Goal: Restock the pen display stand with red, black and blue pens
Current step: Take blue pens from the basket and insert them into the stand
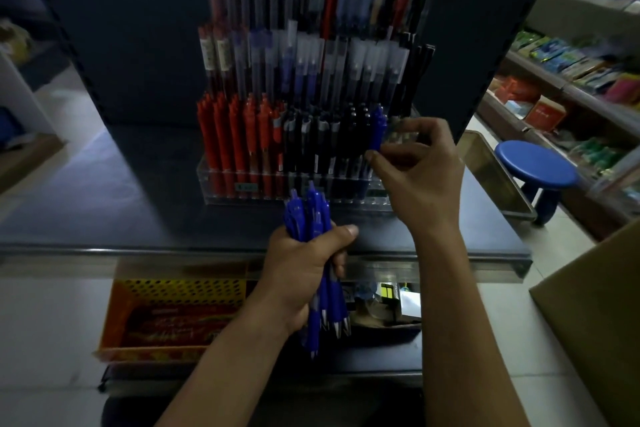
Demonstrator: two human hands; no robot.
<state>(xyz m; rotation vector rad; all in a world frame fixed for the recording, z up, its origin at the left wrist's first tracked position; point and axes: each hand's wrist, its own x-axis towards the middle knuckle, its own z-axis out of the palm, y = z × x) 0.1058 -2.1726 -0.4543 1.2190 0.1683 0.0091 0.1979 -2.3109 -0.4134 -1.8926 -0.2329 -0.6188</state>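
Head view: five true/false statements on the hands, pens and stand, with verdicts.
1. The left hand grips a bundle of blue pens. True.
2. The right hand pinches a red pen. False: it pinches a single blue pen.
3. In the front row of the display stand, red pens stand left of black pens. True.
4. The blue stool stands left of the display stand. False: it is to the right.
5. The bundle's tips point up. False: they point down, below the left hand.
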